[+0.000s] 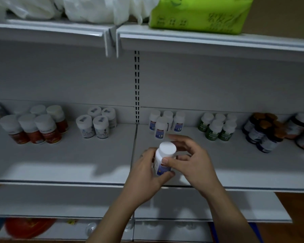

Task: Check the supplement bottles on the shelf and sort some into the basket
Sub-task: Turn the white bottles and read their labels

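Bottle (162, 155) between left fingers (146, 157), right fingers (182, 148)

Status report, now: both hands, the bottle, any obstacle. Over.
Both busy: left hand and right hand grip one white-capped bottle, cap up, over the shelf front. Basket not in view. Nothing between hands and bottle.

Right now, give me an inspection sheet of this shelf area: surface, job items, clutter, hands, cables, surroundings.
Surface: white shelf, bottles grouped along its back.
Job's things: white-capped bottle held in front of the shelf; red-label group, green-label group and dark bottles standing on it; basket not seen.
Clutter: nothing seen.
Grippers: left hand and right hand both grip the held bottle.
Cables: nothing seen.
Surroundings: white bags and green pack on the upper shelf; red object below.
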A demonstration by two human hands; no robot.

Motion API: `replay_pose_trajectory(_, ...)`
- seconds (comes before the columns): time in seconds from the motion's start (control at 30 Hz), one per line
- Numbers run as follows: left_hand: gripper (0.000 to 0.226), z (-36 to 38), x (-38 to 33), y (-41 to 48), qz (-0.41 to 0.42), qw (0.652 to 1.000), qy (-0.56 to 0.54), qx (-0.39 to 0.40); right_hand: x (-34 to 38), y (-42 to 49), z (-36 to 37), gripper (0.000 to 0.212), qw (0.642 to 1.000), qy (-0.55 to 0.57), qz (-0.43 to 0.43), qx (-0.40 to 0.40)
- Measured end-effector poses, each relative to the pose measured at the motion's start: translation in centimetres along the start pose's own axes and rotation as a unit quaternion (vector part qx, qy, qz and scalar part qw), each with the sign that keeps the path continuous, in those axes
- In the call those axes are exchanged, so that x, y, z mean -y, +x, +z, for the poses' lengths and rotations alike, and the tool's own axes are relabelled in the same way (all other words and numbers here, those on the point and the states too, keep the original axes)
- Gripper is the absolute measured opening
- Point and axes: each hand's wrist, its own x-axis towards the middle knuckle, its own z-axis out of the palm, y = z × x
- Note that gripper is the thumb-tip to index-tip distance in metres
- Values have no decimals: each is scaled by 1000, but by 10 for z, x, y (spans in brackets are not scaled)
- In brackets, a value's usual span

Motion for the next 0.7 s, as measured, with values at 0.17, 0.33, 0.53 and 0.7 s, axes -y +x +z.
replay_pose_trajectory(0.17, 51, 6, -5, 9, -4, 999, 47, -9, -5, 5, -9, 48, 1000, -6, -10, -6)
replay_pose_trajectory(0.33, 69, 7, 2, 19, 0, 984, 178, 9, -19, 25, -17, 34, 993, -109, -27, -33)
replay_pose_trajectory(0.53, 71, -4, 18, 22, -45, 952, 295, 70, -34, 93, -35, 26, 963, -263, 5, -57)
replay_pose_trajectory(0.7, 64, -11, 20, 34, -61, 936, 334, 88, -50, 139, -36, 33, 940, -335, 6, -65)
